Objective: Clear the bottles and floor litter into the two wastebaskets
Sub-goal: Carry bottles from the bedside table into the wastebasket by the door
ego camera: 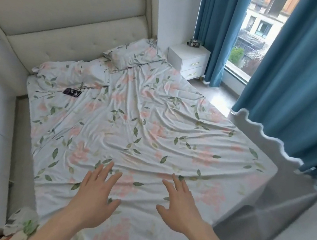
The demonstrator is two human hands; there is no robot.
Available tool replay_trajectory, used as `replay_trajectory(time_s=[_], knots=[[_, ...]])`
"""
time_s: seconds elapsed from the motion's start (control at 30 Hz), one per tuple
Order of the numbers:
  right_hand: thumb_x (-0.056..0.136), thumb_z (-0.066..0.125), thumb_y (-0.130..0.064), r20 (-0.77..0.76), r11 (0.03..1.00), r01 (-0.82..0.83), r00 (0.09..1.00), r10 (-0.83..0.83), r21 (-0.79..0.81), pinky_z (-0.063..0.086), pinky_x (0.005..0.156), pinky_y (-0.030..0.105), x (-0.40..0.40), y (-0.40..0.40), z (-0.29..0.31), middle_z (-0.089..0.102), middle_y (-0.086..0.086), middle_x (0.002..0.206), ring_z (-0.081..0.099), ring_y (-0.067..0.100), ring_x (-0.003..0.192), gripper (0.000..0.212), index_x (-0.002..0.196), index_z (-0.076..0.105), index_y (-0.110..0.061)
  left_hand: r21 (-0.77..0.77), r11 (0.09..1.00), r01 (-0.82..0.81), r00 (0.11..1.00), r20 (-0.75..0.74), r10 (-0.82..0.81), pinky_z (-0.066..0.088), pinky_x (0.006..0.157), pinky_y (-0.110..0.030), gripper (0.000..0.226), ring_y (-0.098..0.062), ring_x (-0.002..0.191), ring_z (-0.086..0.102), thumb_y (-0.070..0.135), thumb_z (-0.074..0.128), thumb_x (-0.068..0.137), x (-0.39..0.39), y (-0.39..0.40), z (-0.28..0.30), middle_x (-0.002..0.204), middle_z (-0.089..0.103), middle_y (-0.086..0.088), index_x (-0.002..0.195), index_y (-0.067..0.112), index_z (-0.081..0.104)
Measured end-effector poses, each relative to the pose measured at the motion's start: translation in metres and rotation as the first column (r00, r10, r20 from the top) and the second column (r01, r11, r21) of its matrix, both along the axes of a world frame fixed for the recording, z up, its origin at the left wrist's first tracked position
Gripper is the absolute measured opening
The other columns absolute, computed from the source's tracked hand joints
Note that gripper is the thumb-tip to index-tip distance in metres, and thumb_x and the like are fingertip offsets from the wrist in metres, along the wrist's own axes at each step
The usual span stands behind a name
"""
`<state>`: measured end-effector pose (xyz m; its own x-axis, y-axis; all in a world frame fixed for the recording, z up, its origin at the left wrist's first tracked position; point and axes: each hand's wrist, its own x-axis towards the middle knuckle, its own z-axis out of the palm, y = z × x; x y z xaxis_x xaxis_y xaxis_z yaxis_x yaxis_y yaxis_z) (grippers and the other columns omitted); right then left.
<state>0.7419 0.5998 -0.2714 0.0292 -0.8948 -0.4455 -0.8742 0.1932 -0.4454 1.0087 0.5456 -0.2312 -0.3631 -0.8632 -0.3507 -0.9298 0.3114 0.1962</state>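
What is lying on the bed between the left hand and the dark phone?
Head view: only wrinkled floral sheet between left hand and phone.

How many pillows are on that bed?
2. One pillow lies at the head of the bed nearer the nightstand; the other pillow lies flatter beside it, nearer the wardrobe side, just above a dark phone. Both match the floral sheet, so another could blend in.

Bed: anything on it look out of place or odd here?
A dark phone lies loose on the rumpled sheet below the left pillow. Both hands are spread open over the foot end, holding nothing. No bottles, litter or wastebaskets are in view.
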Motion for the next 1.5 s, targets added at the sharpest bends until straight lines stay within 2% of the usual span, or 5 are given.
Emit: replay_trajectory(time_s=[0.37,0.6,0.77,1.17,1.5], knots=[[0.095,0.052,-0.055,0.032,0.992,0.123,0.992,-0.124,0.032,0.010,0.127,0.045,-0.139,-0.001,0.003,-0.015,-0.011,0.168,-0.011,0.023,0.157,0.077,0.159,0.011,-0.040,-0.012,0.994,0.104,0.989,-0.105,-0.105,-0.003,0.128,-0.040,0.068,-0.017,0.157,-0.014,0.062,0.045,0.098,-0.145,-0.044,-0.009,0.168,-0.013,0.014,0.157,0.043,0.019],[0.097,0.052,-0.054,-0.001,0.998,0.045,0.999,-0.045,0.048,0.010,0.127,0.046,-0.283,-0.076,-0.019,-0.014,-0.006,0.169,-0.010,0.027,0.157,0.079,0.161,0.009,-0.036,-0.052,0.998,0.034,0.998,-0.045,-0.037,0.001,0.128,-0.044,0.069,-0.020,0.157,-0.012,0.060,0.047,0.098,-0.292,-0.108,-0.011,0.170,-0.011,0.009,0.158,0.040,0.020],[0.097,0.053,-0.052,-0.002,0.998,-0.020,1.000,0.020,0.055,0.008,0.127,0.050,-0.379,-0.115,0.006,-0.015,-0.006,0.169,-0.011,0.029,0.157,0.080,0.161,0.006,-0.036,-0.015,1.000,-0.019,0.994,-0.103,0.018,-0.002,0.128,-0.041,0.066,-0.016,0.156,-0.016,0.059,0.047,0.100,-0.389,-0.125,0.010,0.168,-0.015,0.015,0.157,0.044,0.018],[0.096,0.054,-0.052,-0.024,0.997,0.072,0.997,-0.073,-0.040,0.009,0.127,0.044,-0.510,-0.176,0.054,-0.013,-0.010,0.169,-0.009,0.022,0.157,0.079,0.160,0.011,-0.038,-0.088,0.996,-0.015,0.976,-0.216,-0.005,0.000,0.128,-0.041,0.064,-0.017,0.156,-0.013,0.059,0.051,0.098,-0.501,-0.202,0.025,0.168,-0.011,0.015,0.155,0.046,0.024],[0.093,0.053,-0.059,-0.020,0.990,0.142,0.990,-0.142,-0.022,0.008,0.128,0.043,-0.653,-0.226,0.042,-0.013,-0.013,0.168,-0.009,0.019,0.157,0.082,0.160,0.010,-0.040,-0.083,0.995,0.059,0.986,-0.149,-0.071,0.003,0.127,-0.041,0.065,-0.020,0.156,-0.009,0.063,0.049,0.096,-0.630,-0.272,0.003,0.169,-0.011,0.012,0.154,0.045,0.026]])
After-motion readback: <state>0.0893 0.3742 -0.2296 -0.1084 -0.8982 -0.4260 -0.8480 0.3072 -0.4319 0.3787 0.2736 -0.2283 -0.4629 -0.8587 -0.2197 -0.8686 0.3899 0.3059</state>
